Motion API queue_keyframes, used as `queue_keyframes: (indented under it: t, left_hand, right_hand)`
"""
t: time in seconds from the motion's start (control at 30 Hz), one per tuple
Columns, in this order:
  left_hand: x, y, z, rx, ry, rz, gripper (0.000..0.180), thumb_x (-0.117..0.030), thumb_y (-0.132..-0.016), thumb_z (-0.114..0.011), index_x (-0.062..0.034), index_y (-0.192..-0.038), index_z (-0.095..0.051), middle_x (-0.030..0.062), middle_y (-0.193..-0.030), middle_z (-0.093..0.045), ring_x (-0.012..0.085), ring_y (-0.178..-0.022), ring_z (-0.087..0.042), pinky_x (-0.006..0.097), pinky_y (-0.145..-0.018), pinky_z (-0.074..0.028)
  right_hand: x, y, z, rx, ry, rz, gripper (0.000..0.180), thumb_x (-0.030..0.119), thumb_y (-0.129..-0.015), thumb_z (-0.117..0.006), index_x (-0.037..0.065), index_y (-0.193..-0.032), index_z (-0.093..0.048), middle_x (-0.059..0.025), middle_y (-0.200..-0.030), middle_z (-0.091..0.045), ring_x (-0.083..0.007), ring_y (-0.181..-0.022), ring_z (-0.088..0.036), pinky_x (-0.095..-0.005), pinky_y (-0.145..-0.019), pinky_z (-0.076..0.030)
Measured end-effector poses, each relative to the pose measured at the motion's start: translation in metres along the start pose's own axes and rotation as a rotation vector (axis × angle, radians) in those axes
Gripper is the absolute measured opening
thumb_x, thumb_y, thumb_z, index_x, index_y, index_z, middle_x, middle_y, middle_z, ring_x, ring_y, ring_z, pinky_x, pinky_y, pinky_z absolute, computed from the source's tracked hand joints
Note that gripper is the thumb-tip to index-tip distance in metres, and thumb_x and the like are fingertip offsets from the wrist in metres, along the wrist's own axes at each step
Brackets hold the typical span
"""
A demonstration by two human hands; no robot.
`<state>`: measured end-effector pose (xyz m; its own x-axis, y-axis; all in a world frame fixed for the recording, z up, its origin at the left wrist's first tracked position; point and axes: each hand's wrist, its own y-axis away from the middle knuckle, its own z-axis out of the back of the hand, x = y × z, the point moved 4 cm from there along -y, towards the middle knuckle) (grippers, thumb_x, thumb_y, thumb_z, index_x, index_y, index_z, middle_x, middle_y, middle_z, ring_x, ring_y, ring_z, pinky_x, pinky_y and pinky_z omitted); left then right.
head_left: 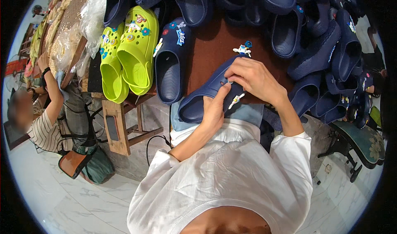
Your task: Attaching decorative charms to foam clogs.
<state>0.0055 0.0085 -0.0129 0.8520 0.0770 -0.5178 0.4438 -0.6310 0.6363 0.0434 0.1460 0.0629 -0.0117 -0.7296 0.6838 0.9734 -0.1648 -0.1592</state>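
Observation:
A navy foam clog (pixel 211 85) lies tilted across the table's near edge, its opening toward my left. My left hand (pixel 215 106) is closed on its side, fingers inside the opening and thumb on the upper. My right hand (pixel 256 79) pinches at the upper beside that thumb; something small and pale shows at the fingertips, too hidden to name. A white figure charm (pixel 242 50) and a blue flower charm (pixel 248 44) stand at the toe end. Another white charm (pixel 235 102) is on the clog's near side.
Left of my hands stand a decorated navy clog (pixel 168 68) and a pair of lime-green clogs (pixel 138 48). Many navy clogs (pixel 285 31) pile up behind and to the right on the brown tabletop (pixel 206 48). A co-worker (pixel 45 118) sits at far left; a padded chair (pixel 359 139) stands right.

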Motion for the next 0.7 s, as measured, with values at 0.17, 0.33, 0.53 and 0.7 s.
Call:
queue_keyframes:
  t: [0.17, 0.33, 0.53, 0.7]
  left_hand:
    - [-0.002, -0.006, -0.001, -0.004, -0.049, -0.019, 0.024, -0.01, -0.086, -0.068, -0.0049, -0.107, -0.058, 0.0013, -0.099, -0.061, 0.0098, -0.086, -0.061, 0.026, -0.075, -0.051]
    - [-0.005, -0.008, -0.004, -0.01, -0.096, -0.031, 0.023, -0.008, -0.085, -0.067, -0.0047, -0.107, -0.059, 0.0012, -0.097, -0.061, 0.0092, -0.084, -0.061, 0.025, -0.074, -0.05]
    - [-0.004, -0.011, -0.001, -0.014, -0.103, -0.03, 0.018, -0.007, -0.085, -0.066, -0.0038, -0.103, -0.061, 0.0018, -0.094, -0.062, 0.0101, -0.084, -0.062, 0.026, -0.074, -0.05]
    - [-0.006, -0.007, -0.007, -0.019, -0.104, -0.031, 0.021, -0.008, -0.086, -0.066, -0.0034, -0.105, -0.061, 0.0028, -0.097, -0.063, 0.0104, -0.084, -0.062, 0.026, -0.075, -0.05]
  right_hand:
    - [-0.006, -0.001, -0.002, -0.009, -0.026, -0.009, 0.011, 0.01, -0.079, -0.066, 0.003, -0.086, -0.062, -0.0079, -0.085, -0.06, -0.0282, -0.084, -0.061, -0.0387, -0.075, -0.048]
    - [-0.007, 0.001, -0.001, -0.008, -0.023, -0.002, 0.012, 0.009, -0.079, -0.065, 0.002, -0.089, -0.064, -0.0087, -0.087, -0.06, -0.0283, -0.086, -0.06, -0.0385, -0.076, -0.048]
    - [-0.003, 0.003, 0.003, -0.048, -0.004, -0.027, 0.014, 0.008, -0.078, -0.067, 0.001, -0.09, -0.066, -0.0093, -0.088, -0.06, -0.0274, -0.085, -0.059, -0.0373, -0.077, -0.047]
    - [-0.005, 0.003, 0.004, -0.028, -0.035, -0.124, 0.014, 0.008, -0.075, -0.07, 0.001, -0.087, -0.067, -0.0084, -0.086, -0.06, -0.0263, -0.084, -0.059, -0.0357, -0.077, -0.047]
